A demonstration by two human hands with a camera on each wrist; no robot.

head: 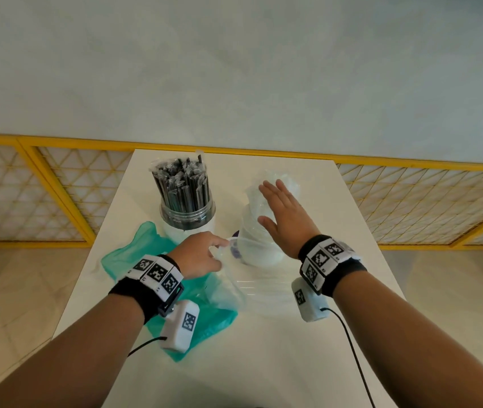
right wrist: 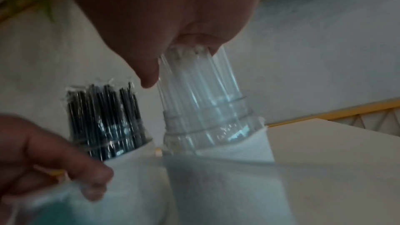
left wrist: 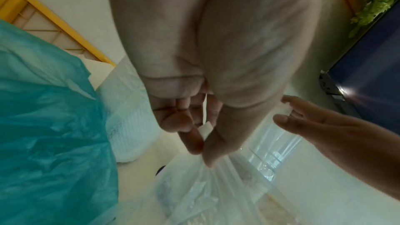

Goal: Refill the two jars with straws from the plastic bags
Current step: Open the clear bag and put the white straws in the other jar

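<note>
Head view: our left hand (head: 197, 254) pinches clear bag (head: 234, 285) edge on bench (head: 308, 343); right hand (head: 286, 213), fingers straight, presses clear straws (right wrist: 194, 81) standing in right jar (right wrist: 207, 129). Bag film looks light, limp, slippery; pinch near mouth. Black-straw jar (head: 186, 214) full.

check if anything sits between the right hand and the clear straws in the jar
Nothing visible does. The right hand lies flat, fingers straight, on top of the clear straws standing in the right jar. The left hand pinches the clear bag beside it.
</note>
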